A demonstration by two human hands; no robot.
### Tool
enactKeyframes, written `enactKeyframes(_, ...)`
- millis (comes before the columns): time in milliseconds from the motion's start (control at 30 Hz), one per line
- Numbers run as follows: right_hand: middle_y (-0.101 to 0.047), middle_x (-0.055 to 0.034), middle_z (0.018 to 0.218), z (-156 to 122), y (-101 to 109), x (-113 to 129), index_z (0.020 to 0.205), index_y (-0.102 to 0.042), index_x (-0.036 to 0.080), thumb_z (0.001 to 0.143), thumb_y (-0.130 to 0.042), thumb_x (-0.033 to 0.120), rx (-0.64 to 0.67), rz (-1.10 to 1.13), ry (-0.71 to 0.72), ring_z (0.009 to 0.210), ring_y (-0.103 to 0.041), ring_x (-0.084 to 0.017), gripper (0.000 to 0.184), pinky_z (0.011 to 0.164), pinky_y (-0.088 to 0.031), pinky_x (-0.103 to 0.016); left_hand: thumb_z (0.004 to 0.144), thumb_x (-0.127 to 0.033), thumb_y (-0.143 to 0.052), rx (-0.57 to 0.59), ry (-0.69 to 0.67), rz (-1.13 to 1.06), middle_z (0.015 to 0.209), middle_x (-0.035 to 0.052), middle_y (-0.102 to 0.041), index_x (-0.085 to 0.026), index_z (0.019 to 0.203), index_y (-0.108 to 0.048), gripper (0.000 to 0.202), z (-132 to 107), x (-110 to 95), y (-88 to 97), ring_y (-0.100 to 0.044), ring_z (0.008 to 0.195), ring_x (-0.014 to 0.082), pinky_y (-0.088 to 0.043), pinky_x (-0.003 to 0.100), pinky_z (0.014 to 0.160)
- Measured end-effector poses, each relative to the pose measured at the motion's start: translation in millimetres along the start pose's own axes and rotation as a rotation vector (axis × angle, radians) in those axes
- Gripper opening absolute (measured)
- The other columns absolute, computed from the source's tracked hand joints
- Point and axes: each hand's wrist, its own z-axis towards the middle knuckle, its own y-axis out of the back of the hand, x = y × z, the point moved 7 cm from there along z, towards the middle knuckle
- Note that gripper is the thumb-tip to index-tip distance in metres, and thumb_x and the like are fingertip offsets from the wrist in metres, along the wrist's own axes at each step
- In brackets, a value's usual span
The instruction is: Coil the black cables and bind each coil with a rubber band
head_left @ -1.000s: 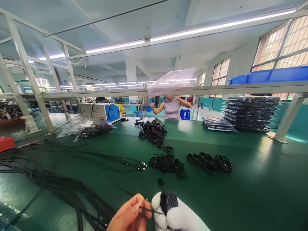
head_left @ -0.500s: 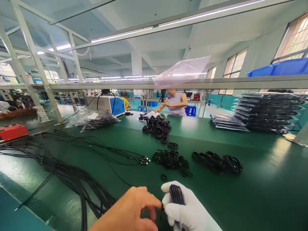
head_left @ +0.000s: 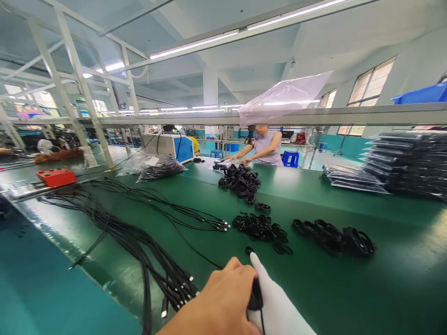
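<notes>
A coil of black cable (head_left: 256,297) is between my two hands at the bottom middle of the head view, with a strand hanging down from it. My bare left hand (head_left: 226,298) is closed against its left side, fingers curled over it. My right hand (head_left: 279,302), in a white glove, holds the coil from the right, one fingertip pointing forward near a small black ring (head_left: 249,250). Most of the gripping fingers are hidden. Loose black cables with metal-tipped plugs (head_left: 139,246) lie left of my hands. Beyond them is a heap of small black loops (head_left: 258,227).
Several coiled cables (head_left: 331,236) lie to the right on the green table (head_left: 314,288). A larger pile of coils (head_left: 240,179) sits farther back, near a co-worker (head_left: 267,146). Bagged stacks (head_left: 408,163) stand at right; a red control box (head_left: 56,177) is at left.
My left hand has moved right and closed over the coil, which has turned in the glove. The view has swung left, so the table's things appear farther right.
</notes>
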Motion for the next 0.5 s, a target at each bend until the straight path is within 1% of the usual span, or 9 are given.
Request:
enactKeyframes(67,-0.062,-0.0052,0.08,0,0,2,0.124,-0.052,0.023,0.062,-0.073,0.029,0.001,0.015,0.001,0.079,-0.062,-0.026,0.066,0.073,-0.049,-0.04,0.051,-0.029,-0.077,0.066,-0.017,0.09,0.1,0.008,-0.058,-0.019,0.109,-0.059,0.062,9,-1,2.5,-0.056,0.089,0.0289,-0.047,0.04,0.077)
enactKeyframes(100,-0.062,-0.0042,0.078,-2,0,5,0.125,-0.051,0.023,0.06,-0.074,0.027,0.0,0.02,0.005,0.075,-0.062,-0.025,0.069,0.071,-0.05,-0.039,0.051,-0.028,-0.076,0.144,-0.052,0.071,0.096,0.0072,-0.06,-0.018,0.106,-0.061,0.058,13,0,2.2,-0.057,0.087,0.0284,-0.048,0.038,0.075)
enactKeyframes(167,-0.062,-0.0014,0.075,-8,3,13,0.129,-0.046,0.024,0.06,-0.072,0.022,0.008,0.023,-0.005,0.065,-0.061,-0.021,0.074,0.063,-0.05,-0.035,0.056,-0.028,-0.071,0.295,-0.114,-0.085,0.088,0.003,-0.063,-0.019,0.098,-0.064,0.043,18,5,2.2,-0.058,0.08,0.0232,-0.048,0.03,0.068)
enactKeyframes(200,-0.061,-0.0001,0.074,-12,4,17,0.129,-0.045,0.025,0.061,-0.069,0.021,0.018,0.018,-0.029,0.058,-0.059,-0.018,0.072,0.057,-0.049,-0.033,0.061,-0.027,-0.065,0.334,-0.131,-0.183,0.083,0.0007,-0.064,-0.019,0.093,-0.066,0.032,19,8,2.9,-0.059,0.075,0.0195,-0.047,0.025,0.064)
enactKeyframes(233,-0.061,0.0011,0.074,-16,5,21,0.127,-0.046,0.025,0.062,-0.066,0.019,0.027,0.008,-0.063,0.05,-0.056,-0.014,0.068,0.05,-0.047,-0.029,0.067,-0.027,-0.058,0.307,-0.124,-0.25,0.079,-0.0009,-0.065,-0.019,0.087,-0.068,0.024,20,12,5.4,-0.057,0.069,0.0161,-0.045,0.022,0.059)
enactKeyframes(300,-0.059,0.0034,0.071,-22,7,30,0.113,-0.053,0.024,0.061,-0.061,0.014,0.029,-0.021,-0.115,0.04,-0.048,-0.008,0.054,0.038,-0.039,-0.023,0.073,-0.024,-0.047,0.156,-0.089,-0.264,0.072,-0.0025,-0.066,-0.019,0.075,-0.068,0.022,21,21,8.9,-0.052,0.057,0.0119,-0.039,0.02,0.051)
enactKeyframes(367,-0.06,0.003,0.078,-26,8,41,0.096,-0.056,0.022,0.056,-0.062,0.007,0.046,0.025,-0.084,0.043,-0.048,-0.006,0.043,0.04,-0.038,-0.019,0.072,-0.019,-0.043,0.053,-0.067,-0.182,0.064,-0.0033,-0.065,-0.02,0.064,-0.065,0.024,18,23,3.9,-0.048,0.051,0.0107,-0.035,0.02,0.05)
enactKeyframes(433,-0.062,-0.0005,0.098,-29,4,48,0.087,-0.054,0.021,0.054,-0.066,0.005,0.116,0.204,-0.011,0.049,-0.051,-0.004,0.038,0.044,-0.039,-0.019,0.068,-0.015,-0.043,0.079,-0.058,-0.144,0.053,-0.0039,-0.06,-0.02,0.055,-0.06,0.022,13,19,-7.6,-0.048,0.05,0.011,-0.036,0.022,0.052)
enactKeyframes(500,-0.062,-0.0034,0.108,-32,-2,48,0.088,-0.052,0.022,0.059,-0.07,0.013,0.225,0.434,0.03,0.048,-0.051,-0.005,0.035,0.042,-0.037,-0.019,0.066,-0.016,-0.045,0.175,0.006,-0.251,0.046,-0.0039,-0.054,-0.019,0.051,-0.056,0.019,8,17,-16.8,-0.048,0.045,0.0114,-0.038,0.023,0.051)
